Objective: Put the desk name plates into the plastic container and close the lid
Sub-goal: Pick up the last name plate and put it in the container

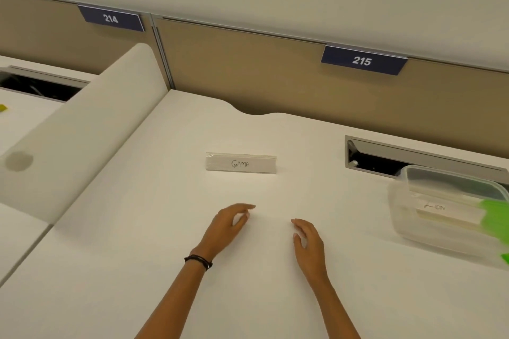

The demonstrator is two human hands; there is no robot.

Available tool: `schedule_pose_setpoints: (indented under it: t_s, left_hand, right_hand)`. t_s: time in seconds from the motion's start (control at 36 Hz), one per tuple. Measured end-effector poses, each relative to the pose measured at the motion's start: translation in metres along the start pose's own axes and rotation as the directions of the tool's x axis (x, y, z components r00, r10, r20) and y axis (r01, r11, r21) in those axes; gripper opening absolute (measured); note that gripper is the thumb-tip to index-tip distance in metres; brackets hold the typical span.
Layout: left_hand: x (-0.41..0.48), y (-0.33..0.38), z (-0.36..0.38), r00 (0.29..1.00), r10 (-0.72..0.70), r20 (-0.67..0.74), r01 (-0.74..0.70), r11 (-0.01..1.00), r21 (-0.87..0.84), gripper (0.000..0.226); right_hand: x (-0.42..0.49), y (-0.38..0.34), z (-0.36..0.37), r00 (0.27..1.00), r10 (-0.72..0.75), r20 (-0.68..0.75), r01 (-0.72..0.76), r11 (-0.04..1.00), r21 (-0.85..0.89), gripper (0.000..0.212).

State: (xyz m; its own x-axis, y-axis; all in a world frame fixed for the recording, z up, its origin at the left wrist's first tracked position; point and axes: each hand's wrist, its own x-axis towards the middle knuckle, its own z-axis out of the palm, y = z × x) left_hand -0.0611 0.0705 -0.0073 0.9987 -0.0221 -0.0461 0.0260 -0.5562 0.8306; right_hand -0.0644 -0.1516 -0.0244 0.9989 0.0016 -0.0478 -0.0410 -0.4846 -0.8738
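Far left, a white divider panel (82,124) between desks, with blue sign 214 (111,19) on the wall behind it. White desk (137,256) in front of me. My left hand (228,226) is out over the desk with a black bracelet (199,261) at the wrist; its fingers are loosely curved and slightly apart, holding nothing. Can't tell if they touch the surface.

Past my fingertips, mid-desk, stands a clear name plate (241,164) with GAMA handwritten on it, upright and apart from both hands. My right hand (308,242) is just beside the left, fingers relaxed and close together, holding nothing.

Behind, on the wall, is blue sign 215 (362,60). To the right there is a cable slot (385,157) in the desk. At the right edge the plastic container (440,217) sits near the slot, blurred and uncovered on top. A second name plate (446,209) lies inside it, writing unreadable. The green lid (495,217) is at the container's right side, cut off by the frame, so I can't tell how it sits.
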Motion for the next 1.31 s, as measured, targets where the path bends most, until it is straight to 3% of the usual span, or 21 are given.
schedule_pose_setpoints:
  t_s: [0.14,0.31,0.42,0.53,0.69,1.31]
  left_hand:
    - [0.035,-0.01,-0.029,0.988,0.104,-0.115,-0.078,0.974,0.214,0.034]
    - [0.092,-0.006,-0.052,0.972,0.236,-0.015,-0.2,0.854,0.48,0.054]
    - [0.12,-0.009,-0.058,0.991,0.101,0.084,-0.132,0.742,0.658,0.069]
    - [0.137,-0.006,-0.055,0.991,-0.023,0.133,-0.089,0.629,0.772,0.068]
    - [0.144,-0.003,-0.048,0.996,0.001,0.093,-0.075,0.605,0.793,0.039]
    - [0.108,-0.004,-0.039,0.984,0.143,0.103,-0.175,0.733,0.658,0.031]
  right_hand:
    - [-0.001,0.007,0.019,0.996,-0.088,-0.014,0.087,0.992,-0.094,0.032]
    - [-0.001,0.013,0.027,0.994,-0.099,-0.045,0.092,0.986,-0.143,0.032]
    - [-0.002,0.013,0.028,0.994,-0.098,-0.045,0.09,0.984,-0.155,0.032]
    - [-0.002,0.013,0.028,0.993,-0.103,-0.05,0.094,0.982,-0.164,0.031]
    - [-0.001,0.016,0.029,0.994,-0.096,-0.045,0.087,0.982,-0.17,0.031]
    - [-0.001,0.011,0.024,0.996,-0.084,-0.033,0.078,0.985,-0.154,0.032]
